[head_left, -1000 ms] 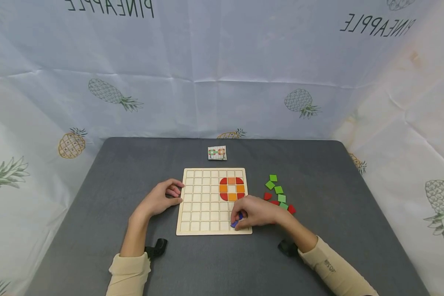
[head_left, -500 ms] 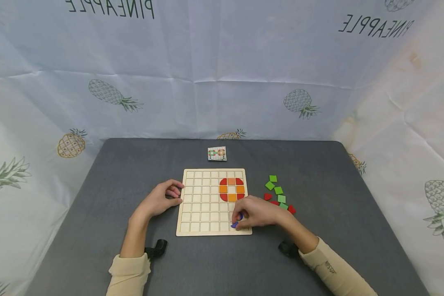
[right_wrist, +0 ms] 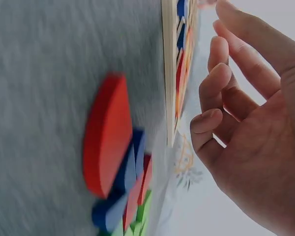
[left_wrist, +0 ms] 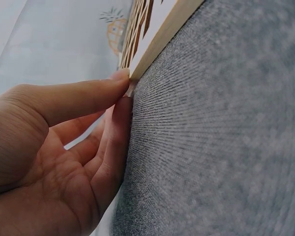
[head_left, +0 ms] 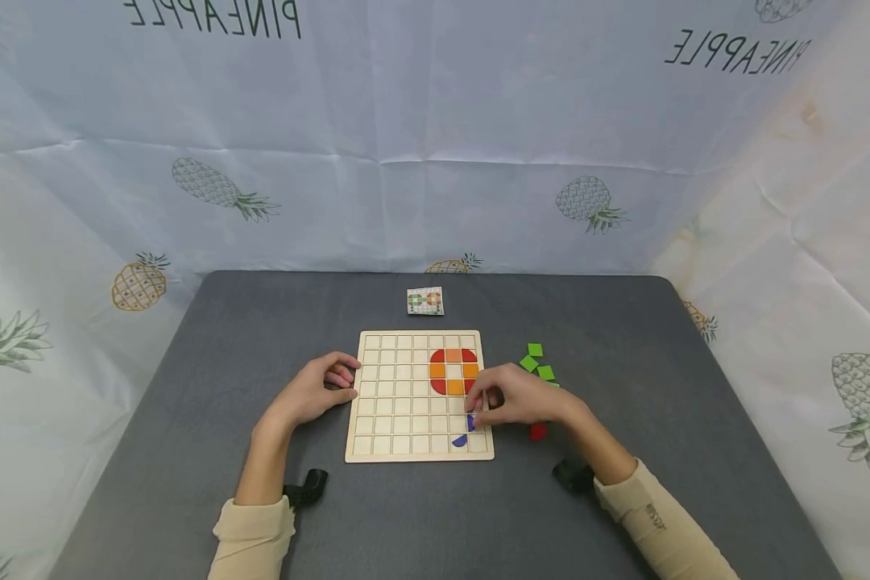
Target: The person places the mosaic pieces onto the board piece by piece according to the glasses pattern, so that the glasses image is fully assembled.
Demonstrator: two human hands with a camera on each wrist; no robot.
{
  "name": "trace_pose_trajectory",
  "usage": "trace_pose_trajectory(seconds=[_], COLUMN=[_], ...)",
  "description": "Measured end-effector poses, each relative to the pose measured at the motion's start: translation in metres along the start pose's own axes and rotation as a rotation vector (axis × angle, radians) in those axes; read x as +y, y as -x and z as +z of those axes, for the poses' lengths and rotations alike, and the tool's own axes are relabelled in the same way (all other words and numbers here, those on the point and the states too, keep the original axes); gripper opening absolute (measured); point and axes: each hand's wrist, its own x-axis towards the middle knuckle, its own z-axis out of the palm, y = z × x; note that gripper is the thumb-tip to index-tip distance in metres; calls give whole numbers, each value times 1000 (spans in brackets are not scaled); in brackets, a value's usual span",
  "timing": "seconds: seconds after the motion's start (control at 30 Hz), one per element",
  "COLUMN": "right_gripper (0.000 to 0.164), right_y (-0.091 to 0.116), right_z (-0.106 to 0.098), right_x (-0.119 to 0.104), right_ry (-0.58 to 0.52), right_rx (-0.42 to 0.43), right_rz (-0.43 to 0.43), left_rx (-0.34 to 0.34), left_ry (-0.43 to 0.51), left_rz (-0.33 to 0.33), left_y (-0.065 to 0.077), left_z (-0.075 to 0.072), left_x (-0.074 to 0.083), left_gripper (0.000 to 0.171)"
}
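A pale wooden grid board [head_left: 391,404] lies flat on the table. Along its left edge rest the thumb and index finger of my left hand [head_left: 317,388], its other fingers bent behind; the left wrist view has the thumb tip at the board's edge [left_wrist: 160,44]. My right hand [head_left: 516,394] hovers over the board's right side, fingers loosely bent and nothing between them. By its thumb lies a blue piece [head_left: 470,422] on the grid, with another blue rounded piece [head_left: 460,441] nearer the front. Farther back, red and orange pieces [head_left: 454,387] form a ring.
Green square tiles [head_left: 535,350] lie right of the board, partly behind the right hand. A loose red piece [head_left: 538,432] sits under the right wrist, with loose blue pieces [right_wrist: 108,211] beside it in the right wrist view. A small pattern card [head_left: 425,300] lies behind the board.
My right hand has let go of the blue pieces at the board's front right and shifted back and rightward, uncovering them and covering some loose pieces. The left hand stays put.
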Motion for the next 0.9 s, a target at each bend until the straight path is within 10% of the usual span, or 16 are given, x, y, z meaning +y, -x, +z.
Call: trace_pose_trajectory(seconds=[0.9], right_gripper=[31], right_y=[45], right_z=[-72], right_x=[93], right_ry=[48], right_rx=[298], right_rz=[223], left_rx=[12], left_ry=[-10], left_rz=[2], left_y=[1], left_z=[4], left_x=[-2], left_gripper=[40])
